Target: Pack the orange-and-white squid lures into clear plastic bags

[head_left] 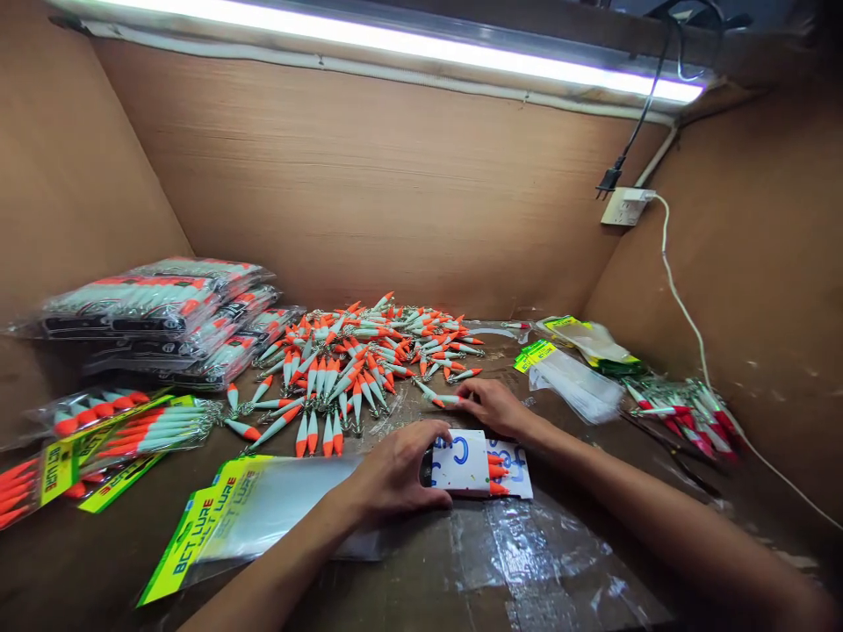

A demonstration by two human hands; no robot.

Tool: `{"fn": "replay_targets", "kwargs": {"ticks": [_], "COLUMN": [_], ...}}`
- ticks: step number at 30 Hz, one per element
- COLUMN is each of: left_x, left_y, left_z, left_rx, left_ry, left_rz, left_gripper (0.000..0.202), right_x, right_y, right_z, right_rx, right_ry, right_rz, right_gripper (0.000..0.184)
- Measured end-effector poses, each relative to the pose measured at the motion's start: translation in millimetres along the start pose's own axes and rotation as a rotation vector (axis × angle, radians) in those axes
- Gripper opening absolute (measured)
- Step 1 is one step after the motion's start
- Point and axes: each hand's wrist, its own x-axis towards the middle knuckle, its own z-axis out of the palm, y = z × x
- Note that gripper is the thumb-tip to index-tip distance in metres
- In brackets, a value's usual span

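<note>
My left hand (395,474) grips a white card sleeve (471,463) with blue print, lying on the brown table; orange lure tips stick out of its right end. My right hand (493,405) reaches past it to the edge of a big pile of orange-and-white fishing lures (356,355), its fingers closed on one lure (438,399). Under my left forearm lie empty clear bags with green "BCT LURE" headers (217,518).
Stacked packed lure bags (158,307) sit at the left, with more packed bags (98,439) in front. Empty bags (572,373) and red-and-white lures (685,412) lie at the right. Cardboard walls enclose the desk; a socket (625,206) and white cord hang at the right.
</note>
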Motion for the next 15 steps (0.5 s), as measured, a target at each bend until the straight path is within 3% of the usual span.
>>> {"fn": "replay_targets", "kwargs": {"ticks": [4,8,11,15], "left_x": [0,1,2,3], "left_y": [-1,-1,-1,0], "left_z": [-0.6,-0.9,-1.2,-1.9], "left_rx": [0.011,-0.006,-0.012,0.01], "left_ry": [-0.016,-0.026,-0.033,-0.009], "left_rz": [-0.062,-0.094,-0.087,-0.081], "left_gripper": [0.063,0.06,0.057,0.057], "right_x": [-39,-94,-115,-107], "right_y": [7,16,14,4], "right_z": [-41,-69,-62,-36], "right_rx": [0.076,0.095,0.021,-0.134], "right_ry": [0.039,-0.135,-0.167,-0.103], "right_rz": [0.118,0.204,0.211,0.122], "right_gripper": [0.025,0.021,0.02,0.018]}}
